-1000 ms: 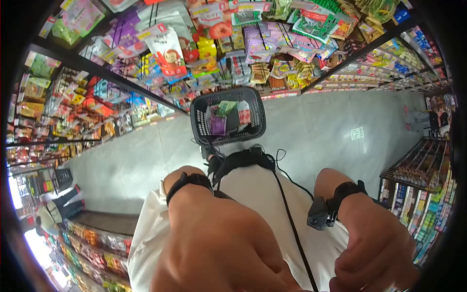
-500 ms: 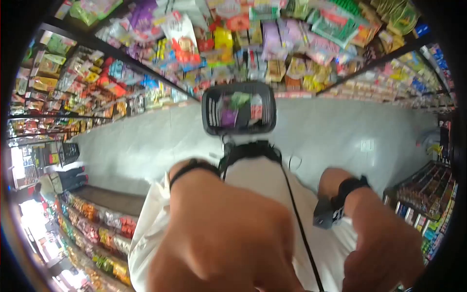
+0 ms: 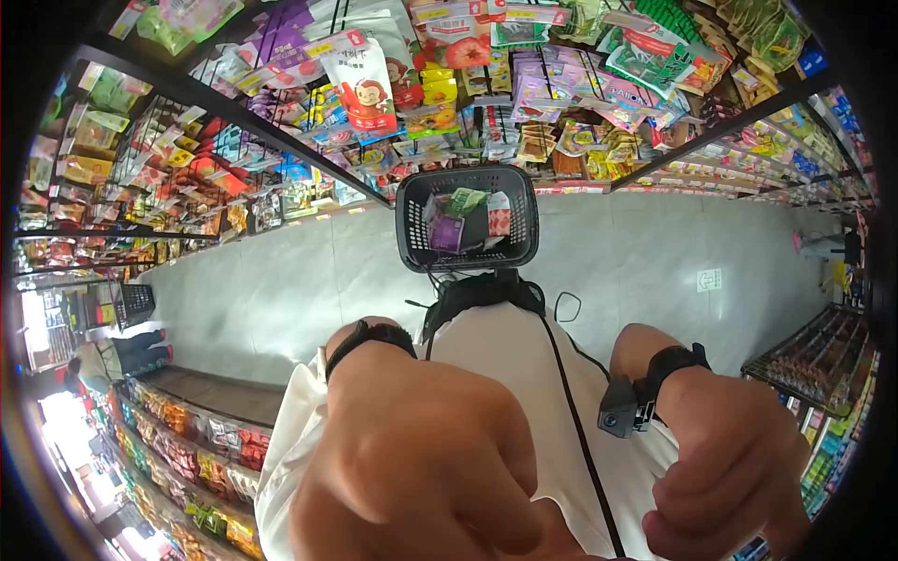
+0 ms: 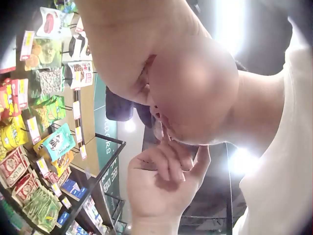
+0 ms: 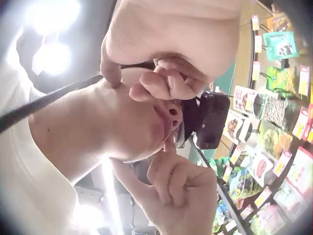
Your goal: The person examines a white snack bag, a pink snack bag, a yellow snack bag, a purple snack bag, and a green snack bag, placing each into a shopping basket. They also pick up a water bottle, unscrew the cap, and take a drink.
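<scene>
My left hand (image 3: 421, 449) looms large at the bottom middle of the head view, its fingertips hidden. My right hand (image 3: 730, 458) is at the lower right with curled fingers. Both hands are raised close to the wearer's lower face in the wrist views. In the right wrist view the right hand's fingers (image 5: 171, 85) bend beside the cheek, close to a thin black strap (image 5: 54, 100). Curled fingers of the left hand (image 5: 181, 186) reach the mouth area from below. I cannot tell whether either hand grips anything.
A black shopping basket (image 3: 477, 261) stands on the grey floor (image 3: 608, 252), holding a purple packet (image 3: 446, 235), a green packet (image 3: 465, 201) and a red-and-white packet (image 3: 499, 217). Snack racks (image 3: 552, 89) rise beyond it. Another person (image 3: 117, 357) is at far left.
The head view has swung slightly, so basket and shelves sit further right in it. Both hands stay up near the face, with only small shifts.
</scene>
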`<state>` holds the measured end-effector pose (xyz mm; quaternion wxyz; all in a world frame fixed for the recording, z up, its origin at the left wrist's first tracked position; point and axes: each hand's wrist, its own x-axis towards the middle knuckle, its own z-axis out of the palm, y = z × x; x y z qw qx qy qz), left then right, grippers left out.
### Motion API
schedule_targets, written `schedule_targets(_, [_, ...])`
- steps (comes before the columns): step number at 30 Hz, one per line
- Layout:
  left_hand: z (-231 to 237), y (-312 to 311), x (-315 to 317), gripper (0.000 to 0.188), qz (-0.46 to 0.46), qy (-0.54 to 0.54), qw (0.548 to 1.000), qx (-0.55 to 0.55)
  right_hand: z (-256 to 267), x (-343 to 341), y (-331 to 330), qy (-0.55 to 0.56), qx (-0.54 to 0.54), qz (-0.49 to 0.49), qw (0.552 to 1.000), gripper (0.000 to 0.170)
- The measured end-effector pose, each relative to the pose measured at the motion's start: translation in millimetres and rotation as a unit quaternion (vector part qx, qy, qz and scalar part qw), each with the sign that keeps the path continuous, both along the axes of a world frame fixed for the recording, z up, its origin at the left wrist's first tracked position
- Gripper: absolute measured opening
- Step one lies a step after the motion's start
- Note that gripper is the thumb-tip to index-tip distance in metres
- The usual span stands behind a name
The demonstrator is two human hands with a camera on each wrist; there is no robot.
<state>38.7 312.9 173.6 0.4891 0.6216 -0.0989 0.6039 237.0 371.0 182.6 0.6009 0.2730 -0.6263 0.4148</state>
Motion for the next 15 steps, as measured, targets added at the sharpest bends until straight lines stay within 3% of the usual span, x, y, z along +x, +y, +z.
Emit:
schedule_targets(2, [-4.7,10.8,-1.5,0.026,-0.016,-0.002,0.999,0.032,-0.6,-6.7,-2.6,0.014,-0.003,-0.065,0.998,0.069])
schedule_targets(6, [-7.3,12.1,-8.4,0.011,0.000,0.002,0.998,0.065,-2.7,-8.3,1.0,-0.015,0.021,-0.078,0.997,0.044])
schedule_targets(12, [1.5,16.6,-20.3,0.022,0.079,0.043,0.987,0.135,6.6,13.7,0.9,-0.127,0.107,-0.200,0.966,0.009])
schedule_targets(14, [1.7,-1.6,-10.8,0.017,0.168,0.002,0.983,0.070,19.8,24.7,-10.2,-0.226,0.073,-0.251,0.938,0.006])
schedule_targets(15, [-0.7,-5.7,-9.3,0.022,0.186,-0.024,0.981,0.050,26.1,23.1,-14.8,-0.263,0.049,-0.254,0.930,0.016])
